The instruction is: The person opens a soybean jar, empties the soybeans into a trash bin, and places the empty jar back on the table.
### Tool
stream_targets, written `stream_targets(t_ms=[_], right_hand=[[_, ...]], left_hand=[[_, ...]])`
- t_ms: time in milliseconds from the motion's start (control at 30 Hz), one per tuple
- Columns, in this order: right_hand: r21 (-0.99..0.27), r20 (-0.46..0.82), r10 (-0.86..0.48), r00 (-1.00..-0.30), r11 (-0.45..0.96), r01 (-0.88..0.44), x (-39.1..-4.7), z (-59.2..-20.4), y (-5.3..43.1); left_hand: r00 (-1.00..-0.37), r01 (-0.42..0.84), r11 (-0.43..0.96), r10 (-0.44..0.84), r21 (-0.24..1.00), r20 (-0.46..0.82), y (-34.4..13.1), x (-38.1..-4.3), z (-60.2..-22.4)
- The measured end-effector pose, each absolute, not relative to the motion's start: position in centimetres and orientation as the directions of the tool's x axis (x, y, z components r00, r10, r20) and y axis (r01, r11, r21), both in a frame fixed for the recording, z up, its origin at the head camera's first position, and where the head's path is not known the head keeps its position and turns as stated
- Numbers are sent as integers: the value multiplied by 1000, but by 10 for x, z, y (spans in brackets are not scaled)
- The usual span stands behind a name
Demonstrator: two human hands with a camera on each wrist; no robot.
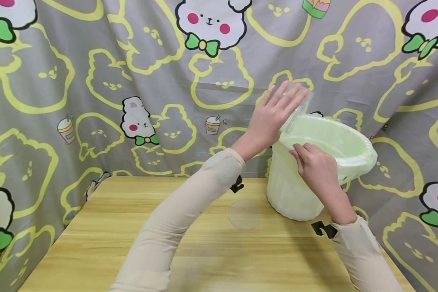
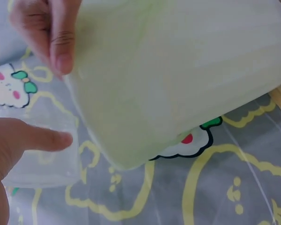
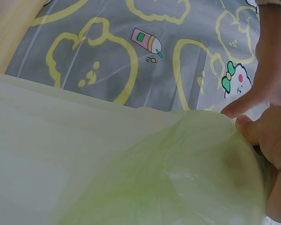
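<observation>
A white trash bin (image 1: 295, 190), lined with a pale green plastic bag (image 1: 344, 138), stands tilted at the table's right side. My left hand (image 1: 271, 117) holds a clear plastic container (image 1: 293, 121) at the bin's left rim, fingers spread along one side. The thumb lies against the container (image 2: 42, 171) in the left wrist view. My right hand (image 1: 315, 164) pinches the bag-covered near rim of the bin, thumb against the fingers. In the right wrist view, the bag (image 3: 201, 173) hangs over the rim beside that hand.
A round, clear disc, like a lid (image 1: 244, 214), lies flat on the wooden table (image 1: 131, 227) left of the bin. A grey curtain (image 1: 95, 81) with cartoon animals hangs behind and along both sides.
</observation>
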State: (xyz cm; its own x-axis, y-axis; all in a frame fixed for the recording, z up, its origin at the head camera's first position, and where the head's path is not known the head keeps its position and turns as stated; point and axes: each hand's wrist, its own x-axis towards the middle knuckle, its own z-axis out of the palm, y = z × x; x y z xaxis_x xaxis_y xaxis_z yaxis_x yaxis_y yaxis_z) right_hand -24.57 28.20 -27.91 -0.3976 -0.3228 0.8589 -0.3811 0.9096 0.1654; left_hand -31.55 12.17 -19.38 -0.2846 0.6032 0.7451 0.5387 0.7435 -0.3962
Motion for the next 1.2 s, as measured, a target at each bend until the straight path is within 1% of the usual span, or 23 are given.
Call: stream_targets(t_ms=[200,267,567,700,800,933,1100,1200], right_hand=[[151,866,-304,-398,917,-370,-244,-279,284],[153,864,-304,-401,918,-367,-243,-278,284],[157,866,-312,-390,912,-379,-243,-278,281],[148,872,-307,-382,907,-393,-245,-279,278],[149,870,-309,-383,907,-394,-245,-278,278],[150,870,-311,-384,907,-393,-244,-278,278],[152,868,-312,-387,908,-390,-244,-278,277],[150,864,-312,-396,909,-389,-245,-278,277]], left_hand=[[-309,606,748,537,-272,785,88,-310,-194],[-329,622,750,510,-224,795,75,-310,-197],[-489,653,755,366,54,792,13,-309,-217],[-539,676,713,309,184,784,-14,-311,-233],[-564,693,673,282,259,776,-31,-315,-246],[-616,677,654,252,339,746,-49,-317,-260],[-712,610,639,184,468,678,-67,-314,-275],[-757,577,609,150,544,636,-77,-314,-287]])
